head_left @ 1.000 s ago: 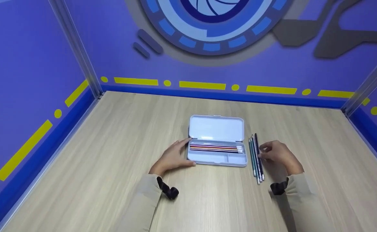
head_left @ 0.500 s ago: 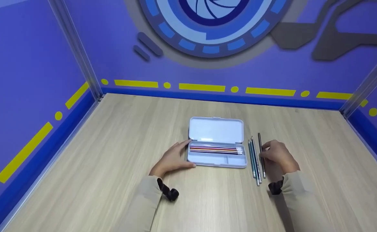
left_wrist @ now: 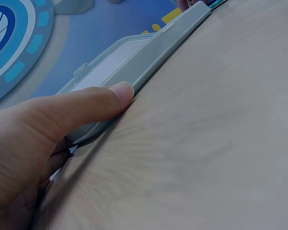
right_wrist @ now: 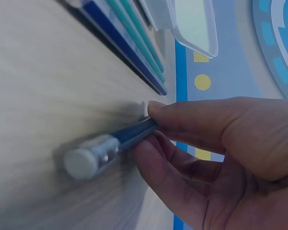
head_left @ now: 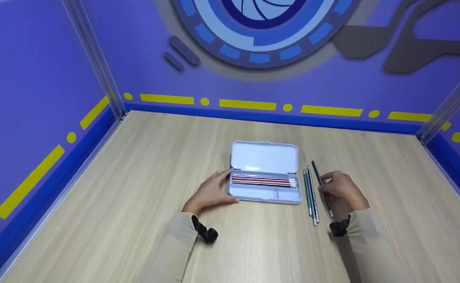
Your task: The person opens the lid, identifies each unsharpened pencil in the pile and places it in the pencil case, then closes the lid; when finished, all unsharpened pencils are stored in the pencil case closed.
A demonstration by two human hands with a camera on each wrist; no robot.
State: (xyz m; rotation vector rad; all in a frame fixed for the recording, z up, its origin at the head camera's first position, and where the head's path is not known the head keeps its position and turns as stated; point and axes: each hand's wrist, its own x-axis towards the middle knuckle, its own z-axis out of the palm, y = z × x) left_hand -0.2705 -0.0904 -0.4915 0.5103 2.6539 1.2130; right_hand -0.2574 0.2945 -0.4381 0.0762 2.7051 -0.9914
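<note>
An open white pencil case (head_left: 265, 193) lies on the table, its lid (head_left: 264, 157) tipped back. Striped pencils (head_left: 263, 181) with white erasers fill its rear compartment; the front tray holds nothing visible. My left hand (head_left: 212, 191) grips the case's left end, and in the left wrist view its thumb (left_wrist: 98, 103) presses the front wall. To the right of the case, my right hand (head_left: 343, 188) pinches a dark pencil (right_wrist: 129, 134) between thumb and fingers, eraser end toward me. Left of that pencil, several teal and dark pencils (head_left: 310, 196) lie side by side.
The wooden table (head_left: 167, 157) is bounded by a blue back wall (head_left: 253, 86) and side walls with yellow markings. A metal post (head_left: 96, 59) stands at the back left corner. Black wrist cameras (head_left: 208, 234) sit at both sleeve cuffs.
My right hand has drawn one dark pencil rightward, apart from the loose group, and its eraser end has swung right. The left hand and the case have stayed in place.
</note>
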